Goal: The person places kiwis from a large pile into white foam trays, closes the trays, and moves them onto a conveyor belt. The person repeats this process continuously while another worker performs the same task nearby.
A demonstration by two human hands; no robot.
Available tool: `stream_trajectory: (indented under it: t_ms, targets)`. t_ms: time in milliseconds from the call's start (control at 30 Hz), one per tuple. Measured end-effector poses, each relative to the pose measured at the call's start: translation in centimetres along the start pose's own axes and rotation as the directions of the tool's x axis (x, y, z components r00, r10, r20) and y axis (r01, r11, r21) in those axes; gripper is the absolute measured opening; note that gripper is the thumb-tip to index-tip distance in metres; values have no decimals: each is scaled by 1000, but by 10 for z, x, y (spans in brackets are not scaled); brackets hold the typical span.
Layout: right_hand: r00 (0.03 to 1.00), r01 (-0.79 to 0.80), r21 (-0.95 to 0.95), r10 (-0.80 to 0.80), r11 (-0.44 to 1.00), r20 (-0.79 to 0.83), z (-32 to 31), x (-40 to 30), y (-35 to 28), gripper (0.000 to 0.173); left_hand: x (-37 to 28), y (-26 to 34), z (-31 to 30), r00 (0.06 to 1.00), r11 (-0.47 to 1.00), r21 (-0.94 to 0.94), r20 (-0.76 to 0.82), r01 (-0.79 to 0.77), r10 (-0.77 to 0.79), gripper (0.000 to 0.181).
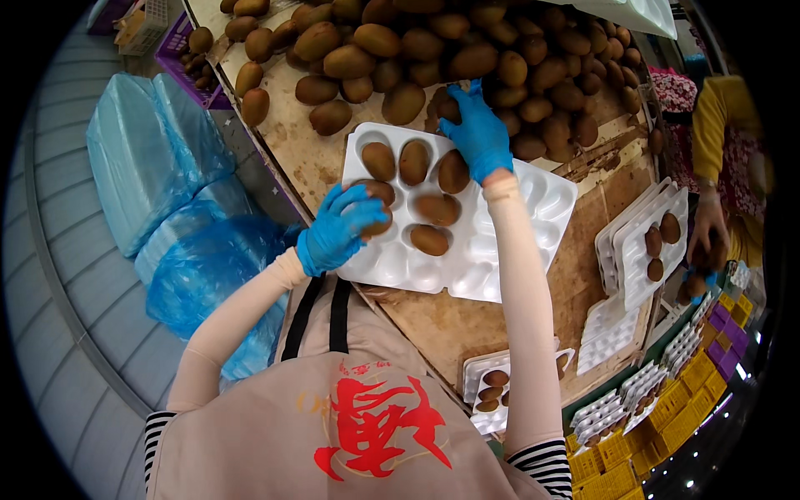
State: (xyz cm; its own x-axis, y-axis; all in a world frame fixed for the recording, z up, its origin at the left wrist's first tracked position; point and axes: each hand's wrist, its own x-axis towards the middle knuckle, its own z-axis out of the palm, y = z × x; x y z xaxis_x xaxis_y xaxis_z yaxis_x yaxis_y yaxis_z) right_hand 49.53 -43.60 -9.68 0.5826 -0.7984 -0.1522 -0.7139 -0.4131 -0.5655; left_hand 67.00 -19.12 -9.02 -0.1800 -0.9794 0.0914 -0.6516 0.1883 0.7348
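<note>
A white plastic tray with moulded hollows lies on the wooden table in front of me, with several brown kiwifruits in its left half. My left hand, in a blue glove, is over the tray's left edge, its fingers around a kiwifruit. Another fruit lies partly under those fingers. At the edge of the big kiwifruit pile, beyond the tray, my blue-gloved right hand has its fingers on a kiwifruit; whether it grips the fruit is unclear. My right forearm covers part of the tray's right half.
More stacked white trays, some holding kiwifruits, stand at the right, beside a co-worker's hand. Another tray stack is near the front edge. Blue plastic-wrapped bundles lie left of the table, below a purple crate.
</note>
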Motion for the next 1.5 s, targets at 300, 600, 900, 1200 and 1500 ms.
stream_trajectory:
  t_ms: [300,600,900,1200,1500]
  targets:
    - [993,-111,328,89,938,79,10,-211,-55,64,-28,-23,15,993,945,317,107,-74,42,57]
    - [892,-338,637,452,692,-17,62,-253,-85,56,14,-47,-25,991,938,348,-132,15,33,51]
    - [964,79,113,-47,990,-262,152,-199,-84,67,64,-83,-27,869,856,299,-404,422,-287,64]
    - [961,-141,640,261,756,-96,40,-41,-83,67,-77,52,41,854,869,-6,-182,494,-487,72]
    - [959,-40,418,152,908,-239,38,-34,-51,73,-71,40,49,896,911,58,-213,409,-389,63]
